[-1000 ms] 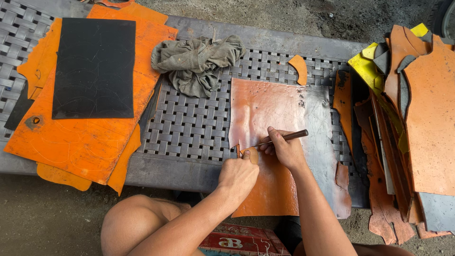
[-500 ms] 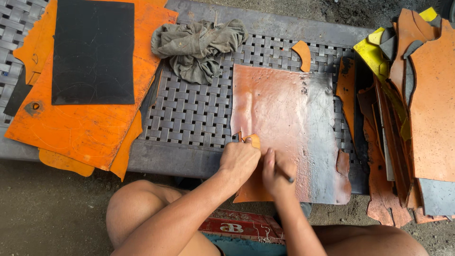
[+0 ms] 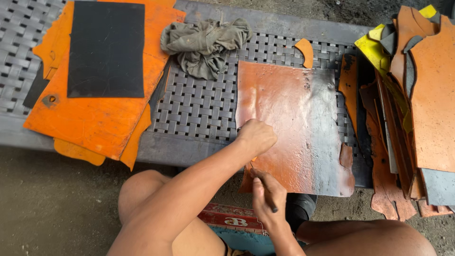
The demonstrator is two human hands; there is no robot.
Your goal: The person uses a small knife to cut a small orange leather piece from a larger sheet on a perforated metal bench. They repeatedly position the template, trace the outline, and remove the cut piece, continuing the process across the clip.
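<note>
Head view: left hand [image 3: 256, 136] flat on leather sheet [image 3: 294, 123]

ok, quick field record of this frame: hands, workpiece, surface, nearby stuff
left hand: pressed flat on leather sheet
right hand: grips a dark tool at the sheet's near edge
sheet: orange-brown, darker toward its right side, overhangs the bench
surface: woven grey bench
left: orange pieces with a black sheet on top
top: crumpled rag
right: stack of cut leather
</note>
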